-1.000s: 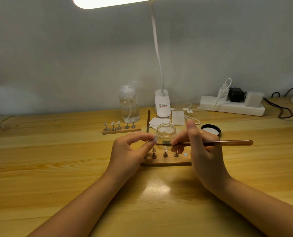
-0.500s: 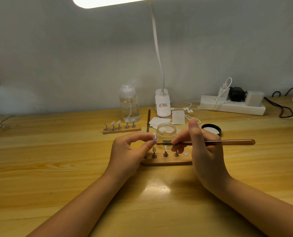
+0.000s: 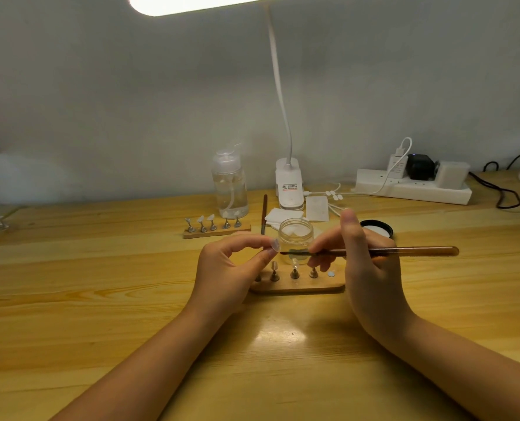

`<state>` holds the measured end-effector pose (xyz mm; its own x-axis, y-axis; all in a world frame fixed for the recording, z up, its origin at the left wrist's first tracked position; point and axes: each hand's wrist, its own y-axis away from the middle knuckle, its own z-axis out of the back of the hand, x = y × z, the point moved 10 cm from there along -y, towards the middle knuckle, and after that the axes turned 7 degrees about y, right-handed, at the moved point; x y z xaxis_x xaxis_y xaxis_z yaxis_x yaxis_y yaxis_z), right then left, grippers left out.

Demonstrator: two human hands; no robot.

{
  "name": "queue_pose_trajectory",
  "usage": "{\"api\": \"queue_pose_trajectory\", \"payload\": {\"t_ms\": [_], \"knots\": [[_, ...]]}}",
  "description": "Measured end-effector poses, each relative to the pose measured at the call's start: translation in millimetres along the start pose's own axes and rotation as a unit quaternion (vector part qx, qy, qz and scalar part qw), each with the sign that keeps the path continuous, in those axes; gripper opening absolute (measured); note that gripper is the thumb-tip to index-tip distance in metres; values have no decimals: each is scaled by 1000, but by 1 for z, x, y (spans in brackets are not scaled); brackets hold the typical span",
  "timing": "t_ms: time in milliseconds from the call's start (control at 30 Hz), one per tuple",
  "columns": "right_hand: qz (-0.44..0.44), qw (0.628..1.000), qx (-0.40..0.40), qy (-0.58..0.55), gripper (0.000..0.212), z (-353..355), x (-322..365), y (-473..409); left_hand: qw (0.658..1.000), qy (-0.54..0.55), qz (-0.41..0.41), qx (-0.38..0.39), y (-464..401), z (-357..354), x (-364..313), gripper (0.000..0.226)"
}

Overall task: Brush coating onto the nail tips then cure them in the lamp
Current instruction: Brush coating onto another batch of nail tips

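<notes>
Comparing with a second ago, little is changed: a clear nail tip is still pinched by the left hand above the stand, and the brush, pinched by the right hand, is kept at its edge, so coating is judged underway. The open jar stands close behind and could be knocked; no curing lamp is clearly identified.

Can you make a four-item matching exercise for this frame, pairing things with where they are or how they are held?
Things:
1. brush
2. nail tip
3. black lid
4. clear jar

Places or states:
A. pinched in the left hand
B. lying on the table, right of the jar
C. held level in the right hand
D. standing open behind the near wooden stand

Pairs: 1-C, 2-A, 3-B, 4-D
</notes>
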<state>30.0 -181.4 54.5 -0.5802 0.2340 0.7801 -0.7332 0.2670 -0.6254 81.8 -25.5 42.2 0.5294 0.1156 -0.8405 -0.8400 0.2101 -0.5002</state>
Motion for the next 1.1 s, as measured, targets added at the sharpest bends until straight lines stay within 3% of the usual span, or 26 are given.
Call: {"api": "queue_pose_trajectory", "payload": {"t_ms": [167, 333, 433, 633, 833, 1100], "knots": [[-6, 1000, -16, 23, 36, 7, -6, 0, 1000, -7, -2, 0, -1, 1, 0, 13], [106, 988, 24, 114, 39, -5, 16, 1, 1000, -18, 10, -1, -1, -1, 3, 12], [128, 981, 39, 139, 41, -10, 19, 2, 1000, -25, 7, -3, -3, -2, 2, 16], [104, 988, 69, 95, 42, -14, 14, 4, 1000, -24, 6, -6, 0, 2, 3, 20], [73, 994, 22, 79, 33, -4, 10, 2, 999, -30, 20, -5, -1, 1, 4, 20], [36, 998, 39, 27, 36, -8, 6, 6, 999, -29, 30, -9, 1, 2, 4, 21]]}}
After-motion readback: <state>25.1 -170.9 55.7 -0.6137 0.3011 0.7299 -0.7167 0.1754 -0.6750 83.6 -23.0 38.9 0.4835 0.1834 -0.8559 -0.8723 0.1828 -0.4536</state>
